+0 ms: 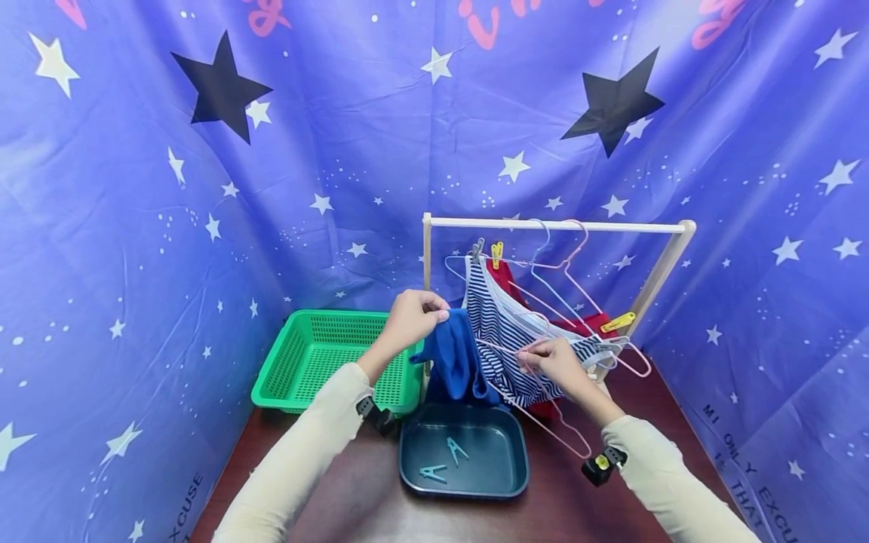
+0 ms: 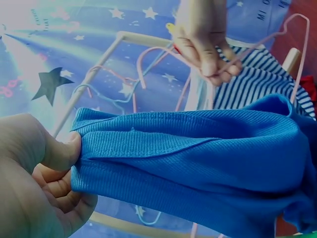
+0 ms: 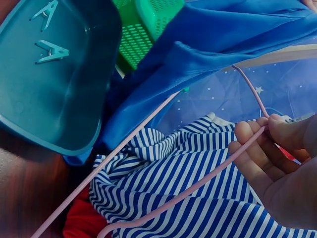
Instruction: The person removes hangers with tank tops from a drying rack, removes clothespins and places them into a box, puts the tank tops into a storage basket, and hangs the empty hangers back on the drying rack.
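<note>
On the rack (image 1: 611,226), the striped garment (image 1: 483,317) hung close behind the blue garment (image 1: 456,362) and the pink hanger (image 3: 99,171), pinched by the left fingers (image 2: 62,152) and the right fingers (image 3: 253,148) respectively, so this crowding risked a snag

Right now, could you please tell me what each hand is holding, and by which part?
The left hand pinches the blue garment by its top edge; the right hand holds a pink hanger near its hook's base.
</note>
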{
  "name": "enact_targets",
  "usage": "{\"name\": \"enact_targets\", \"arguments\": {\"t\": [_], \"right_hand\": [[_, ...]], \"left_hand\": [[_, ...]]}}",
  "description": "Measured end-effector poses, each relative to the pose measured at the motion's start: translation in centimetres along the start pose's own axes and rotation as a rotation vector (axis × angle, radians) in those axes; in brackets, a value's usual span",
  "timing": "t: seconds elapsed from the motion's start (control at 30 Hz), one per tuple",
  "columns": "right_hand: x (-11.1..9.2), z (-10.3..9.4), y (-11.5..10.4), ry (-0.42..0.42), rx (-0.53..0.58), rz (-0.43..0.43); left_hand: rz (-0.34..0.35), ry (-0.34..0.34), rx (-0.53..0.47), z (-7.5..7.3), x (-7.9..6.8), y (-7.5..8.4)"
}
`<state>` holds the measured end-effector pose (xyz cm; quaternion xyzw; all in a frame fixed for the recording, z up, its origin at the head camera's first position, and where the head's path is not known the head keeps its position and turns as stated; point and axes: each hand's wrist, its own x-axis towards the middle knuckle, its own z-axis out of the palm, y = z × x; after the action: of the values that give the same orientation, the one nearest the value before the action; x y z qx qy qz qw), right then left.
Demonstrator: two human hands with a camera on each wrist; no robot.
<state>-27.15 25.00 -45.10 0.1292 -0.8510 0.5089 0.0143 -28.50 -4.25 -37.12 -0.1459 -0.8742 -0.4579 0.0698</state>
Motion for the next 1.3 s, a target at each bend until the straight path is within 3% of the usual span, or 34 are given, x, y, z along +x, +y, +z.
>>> {"name": "enact_targets", "arguments": {"t": [0.37,0.57,0.77,1.07,1.3], "right_hand": [[-0.1,0.3,0.8,-0.019,-0.002,0.051],[-0.4,0.5,0.7,-0.021,-0.017,0.084],[-0.5,0.8,1.2,-0.037,-0.043,0.064],[-0.8,1.2,2.2,-0.052,-0.073,0.068],[-1.0,1.4,2.6,-0.041,-0.058,0.076]], "left_hand": [[-0.108,0.042,-0.032,-1.6,1.0,1.1],[-0.127,0.068,-0.080,-3.0,1.6,2.1],[-0.129,0.096,-0.102,-4.6,2.8,2.9],[-0.204,0.109,-0.240,-6.8,4.1,3.9],[-0.197,0.149,-0.278,-8.2,4.7,5.0]]}}
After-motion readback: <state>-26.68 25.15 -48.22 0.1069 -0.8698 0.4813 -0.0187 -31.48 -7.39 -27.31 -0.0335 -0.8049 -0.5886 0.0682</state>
